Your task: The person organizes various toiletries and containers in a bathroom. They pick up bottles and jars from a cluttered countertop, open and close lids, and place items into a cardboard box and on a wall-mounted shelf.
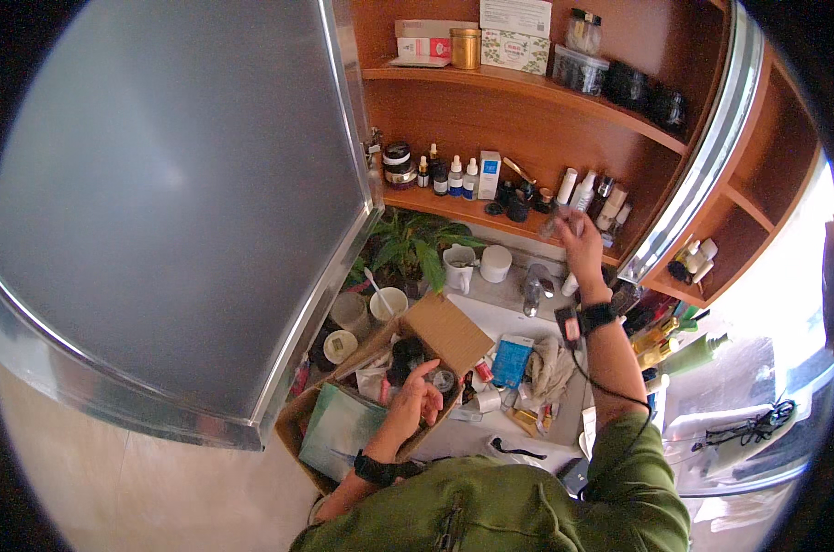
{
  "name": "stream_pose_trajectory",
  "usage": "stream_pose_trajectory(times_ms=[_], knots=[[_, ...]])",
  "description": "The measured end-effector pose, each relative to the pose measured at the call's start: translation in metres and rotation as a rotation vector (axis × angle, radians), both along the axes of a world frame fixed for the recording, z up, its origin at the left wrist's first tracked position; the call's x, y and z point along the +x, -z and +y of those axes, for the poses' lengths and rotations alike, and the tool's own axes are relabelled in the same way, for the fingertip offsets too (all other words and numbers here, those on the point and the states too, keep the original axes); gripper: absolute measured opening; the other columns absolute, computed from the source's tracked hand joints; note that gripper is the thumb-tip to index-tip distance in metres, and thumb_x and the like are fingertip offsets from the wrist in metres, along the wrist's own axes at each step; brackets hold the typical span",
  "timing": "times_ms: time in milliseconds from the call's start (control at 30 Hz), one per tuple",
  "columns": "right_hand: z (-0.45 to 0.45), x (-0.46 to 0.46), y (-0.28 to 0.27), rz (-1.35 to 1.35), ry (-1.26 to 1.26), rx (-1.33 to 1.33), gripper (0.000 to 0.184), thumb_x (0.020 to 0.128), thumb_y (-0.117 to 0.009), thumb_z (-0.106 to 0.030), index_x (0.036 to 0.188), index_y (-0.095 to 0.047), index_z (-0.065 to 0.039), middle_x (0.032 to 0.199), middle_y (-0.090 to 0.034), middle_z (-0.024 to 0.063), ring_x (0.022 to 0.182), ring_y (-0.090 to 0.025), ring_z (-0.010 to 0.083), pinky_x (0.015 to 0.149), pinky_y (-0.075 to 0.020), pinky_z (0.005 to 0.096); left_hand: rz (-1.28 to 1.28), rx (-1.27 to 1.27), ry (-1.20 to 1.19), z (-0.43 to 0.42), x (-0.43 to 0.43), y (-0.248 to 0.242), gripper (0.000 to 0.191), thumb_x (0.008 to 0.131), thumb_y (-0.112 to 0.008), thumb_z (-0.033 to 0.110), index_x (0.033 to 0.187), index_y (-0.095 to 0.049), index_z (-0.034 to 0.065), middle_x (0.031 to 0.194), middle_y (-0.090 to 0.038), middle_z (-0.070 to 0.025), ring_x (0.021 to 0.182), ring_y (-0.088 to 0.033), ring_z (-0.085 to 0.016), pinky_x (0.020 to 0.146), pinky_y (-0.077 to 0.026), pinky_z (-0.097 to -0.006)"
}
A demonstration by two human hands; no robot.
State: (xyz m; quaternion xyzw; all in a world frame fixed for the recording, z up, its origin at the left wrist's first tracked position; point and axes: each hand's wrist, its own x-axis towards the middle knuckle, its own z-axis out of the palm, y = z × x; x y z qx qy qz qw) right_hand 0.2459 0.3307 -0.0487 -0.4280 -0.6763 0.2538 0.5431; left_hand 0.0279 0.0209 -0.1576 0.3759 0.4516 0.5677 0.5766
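Note:
My right hand is raised at the front edge of the cabinet's lower shelf, its fingers closed on a small clear object that is too blurred to name. White bottles stand just behind it. My left hand hangs over an open cardboard box, fingers partly spread, with nothing seen in it. Inside the box are a black item, a round clear jar and a green sheet or folder. Dropper bottles and a white and blue carton stand further left on the shelf.
A large mirrored cabinet door stands open at left. Below the shelf are a potted plant, a white mug, a lidded white jar and a faucet. The sink holds a blue packet, a cloth and several small items.

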Motion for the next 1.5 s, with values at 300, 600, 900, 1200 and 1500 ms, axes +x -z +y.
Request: stream_pose_trajectory(times_ms=[300, 600, 900, 1200, 1500], knots=[[0.065, -0.026, 0.008, -0.228, 0.148, -0.037, 0.040, 0.079, -0.065, -0.036, 0.107, -0.060, -0.009, 0.088, -0.065, 0.0186, 0.084, -0.062, 0.0351, 0.071, -0.0486, 0.0396, 0.011, -0.030, -0.091, -0.008, -0.013, 0.002, 0.054, 0.097, -0.026, 0.046, 0.131, -0.037, 0.0063, 0.072, -0.055, -0.0056, 0.053, -0.050, -0.010, 0.048, -0.044, -0.0218], [0.081, -0.026, 0.038, -0.189, 0.167, 0.015, 0.037, 0.080, -0.066, -0.030, 0.106, -0.057, -0.005, 0.082, -0.063, 0.0165, 0.074, -0.061, 0.0261, 0.067, -0.0483, 0.0346, -0.016, -0.020, -0.093, -0.005, -0.018, -0.003, 0.044, 0.099, -0.032, 0.037, 0.127, -0.042, 0.0052, 0.073, -0.054, -0.0057, 0.055, -0.049, -0.009, 0.049, -0.043, -0.0221], [-0.074, -0.049, 0.027, 0.124, -0.463, -0.499, 0.032, 0.080, -0.065, -0.013, 0.109, -0.054, -0.006, 0.086, -0.062, 0.0026, 0.082, -0.057, 0.0132, 0.074, -0.0474, 0.0278, 0.209, 0.236, -0.149, 0.055, -0.024, -0.040, 0.040, 0.090, -0.054, 0.007, 0.128, -0.041, 0.0040, 0.109, -0.057, -0.0086, 0.098, -0.057, -0.015, 0.079, -0.049, -0.0275], [-0.135, -0.095, 0.009, -0.048, -0.575, -0.089, 0.032, 0.081, -0.067, -0.017, 0.108, -0.054, -0.006, 0.084, -0.054, 0.0011, 0.077, -0.052, 0.0115, 0.068, -0.0438, 0.0252, 0.524, 0.339, -0.164, 0.095, -0.021, -0.074, 0.047, 0.085, -0.059, 0.005, 0.127, -0.039, -0.0002, 0.112, -0.056, -0.0098, 0.103, -0.056, -0.018, 0.088, -0.044, -0.0310], [-0.141, -0.095, -0.012, -0.287, -0.684, -0.144, 0.041, 0.076, -0.072, -0.027, 0.106, -0.058, -0.004, 0.091, -0.057, 0.0082, 0.084, -0.055, 0.0191, 0.074, -0.0445, 0.0309, 0.370, 0.272, -0.011, 0.087, -0.029, -0.060, 0.047, 0.084, -0.060, 0.001, 0.126, -0.039, 0.0007, 0.117, -0.052, -0.0058, 0.107, -0.053, -0.015, 0.092, -0.043, -0.0306]])
